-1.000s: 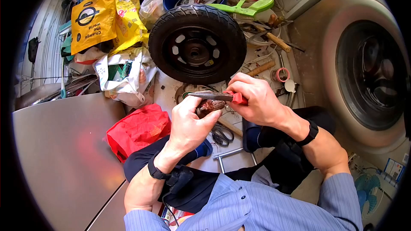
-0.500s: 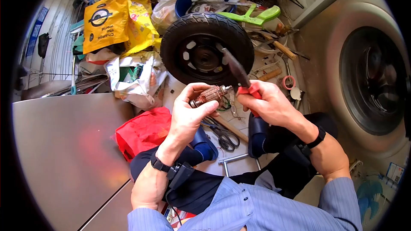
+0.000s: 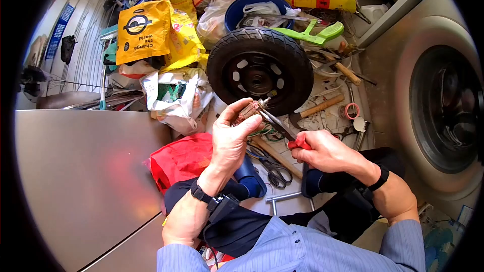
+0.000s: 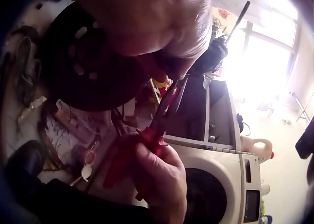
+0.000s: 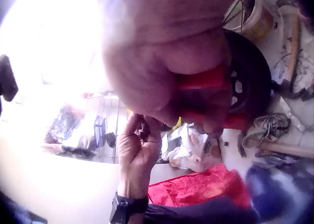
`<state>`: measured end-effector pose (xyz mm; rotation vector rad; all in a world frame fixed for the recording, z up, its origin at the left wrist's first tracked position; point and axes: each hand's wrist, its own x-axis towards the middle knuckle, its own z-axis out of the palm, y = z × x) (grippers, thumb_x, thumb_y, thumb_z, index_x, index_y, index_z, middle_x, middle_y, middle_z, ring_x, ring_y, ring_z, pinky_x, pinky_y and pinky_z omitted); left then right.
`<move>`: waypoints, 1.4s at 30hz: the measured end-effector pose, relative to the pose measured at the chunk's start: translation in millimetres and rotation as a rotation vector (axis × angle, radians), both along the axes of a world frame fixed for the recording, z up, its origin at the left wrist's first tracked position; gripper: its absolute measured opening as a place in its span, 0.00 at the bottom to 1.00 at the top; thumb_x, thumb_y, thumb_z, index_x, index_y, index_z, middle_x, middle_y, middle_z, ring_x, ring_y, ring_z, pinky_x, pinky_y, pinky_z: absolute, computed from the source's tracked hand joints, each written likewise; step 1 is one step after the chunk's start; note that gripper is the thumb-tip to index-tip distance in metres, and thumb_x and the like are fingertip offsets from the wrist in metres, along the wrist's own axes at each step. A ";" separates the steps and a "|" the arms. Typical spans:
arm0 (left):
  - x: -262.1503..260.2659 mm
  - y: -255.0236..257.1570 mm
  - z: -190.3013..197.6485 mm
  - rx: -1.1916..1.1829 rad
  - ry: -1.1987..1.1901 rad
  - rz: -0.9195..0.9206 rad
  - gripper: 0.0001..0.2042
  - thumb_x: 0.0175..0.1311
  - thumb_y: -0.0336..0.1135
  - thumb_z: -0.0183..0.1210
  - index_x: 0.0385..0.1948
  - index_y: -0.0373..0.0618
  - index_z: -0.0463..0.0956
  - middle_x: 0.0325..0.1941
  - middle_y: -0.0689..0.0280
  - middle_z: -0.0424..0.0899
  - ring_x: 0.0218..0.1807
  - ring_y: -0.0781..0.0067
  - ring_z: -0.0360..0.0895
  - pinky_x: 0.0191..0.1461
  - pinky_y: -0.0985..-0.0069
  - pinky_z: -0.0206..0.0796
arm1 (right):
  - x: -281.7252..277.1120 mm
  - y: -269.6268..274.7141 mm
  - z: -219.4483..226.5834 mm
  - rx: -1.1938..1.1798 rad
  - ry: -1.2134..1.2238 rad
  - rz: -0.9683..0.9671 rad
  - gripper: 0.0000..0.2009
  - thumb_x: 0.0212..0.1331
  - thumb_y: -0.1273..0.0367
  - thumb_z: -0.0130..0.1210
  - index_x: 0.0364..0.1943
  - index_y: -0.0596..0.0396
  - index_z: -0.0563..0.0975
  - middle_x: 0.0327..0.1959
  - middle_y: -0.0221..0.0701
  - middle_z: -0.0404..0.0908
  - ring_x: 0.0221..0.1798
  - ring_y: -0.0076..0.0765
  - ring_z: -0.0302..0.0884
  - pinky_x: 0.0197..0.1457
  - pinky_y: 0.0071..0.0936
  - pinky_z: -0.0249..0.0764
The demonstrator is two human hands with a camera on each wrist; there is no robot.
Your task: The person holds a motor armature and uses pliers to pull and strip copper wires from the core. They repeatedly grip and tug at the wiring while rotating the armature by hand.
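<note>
My left hand [image 3: 228, 138] holds a small motor armature [image 3: 250, 113] with copper windings between thumb and fingers, its shaft end pointing up and right. Red-handled long-nose pliers [image 3: 283, 128] are gripped in my right hand [image 3: 330, 152]. Their tips reach the armature beside my left thumb in the head view. In the left wrist view the two jaws of the pliers [image 4: 166, 108] stand slightly apart, and the left fingers hide the armature. From the right wrist, the red handles [image 5: 203, 81] show under my right hand, with my left hand [image 5: 139, 148] beyond.
A black tyre on its wheel [image 3: 259, 70] stands just beyond my hands. Scissors [image 3: 279, 175], a hammer [image 3: 320, 108] and a roll of pink tape [image 3: 349, 111] lie on the floor. A red cloth bag [image 3: 182, 158] is at left, a washing machine [image 3: 403, 95] at right.
The pliers first lay across the armature, then lifted away pointing up over the wheel. Now they are lower, tips back at the armature, which has turned more upright in my left hand.
</note>
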<state>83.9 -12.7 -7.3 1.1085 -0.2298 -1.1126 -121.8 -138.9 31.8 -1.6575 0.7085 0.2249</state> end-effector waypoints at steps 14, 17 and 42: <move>-1.8 2.1 -2.8 0.033 -0.248 -0.017 0.20 0.61 0.22 0.71 0.56 0.38 0.81 0.48 0.64 0.89 0.47 0.78 0.85 0.55 0.77 0.80 | -2.6 -1.8 -11.1 -0.327 0.046 0.129 0.12 0.64 0.65 0.61 0.42 0.62 0.81 0.28 0.46 0.82 0.35 0.55 0.83 0.41 0.43 0.76; -1.4 3.2 -0.5 0.037 -0.412 -0.049 0.20 0.61 0.21 0.70 0.56 0.38 0.82 0.49 0.64 0.89 0.48 0.79 0.85 0.56 0.78 0.79 | -3.0 -2.2 -8.0 -0.361 0.001 0.123 0.13 0.64 0.66 0.58 0.33 0.66 0.78 0.29 0.56 0.81 0.39 0.66 0.81 0.43 0.53 0.76; -21.7 -1.7 -10.4 0.067 -0.141 0.007 0.20 0.67 0.24 0.67 0.60 0.36 0.75 0.52 0.60 0.85 0.49 0.72 0.85 0.47 0.75 0.85 | -9.2 4.7 -33.3 -0.799 -0.092 0.058 0.09 0.63 0.69 0.58 0.32 0.62 0.74 0.26 0.49 0.81 0.30 0.61 0.82 0.35 0.53 0.76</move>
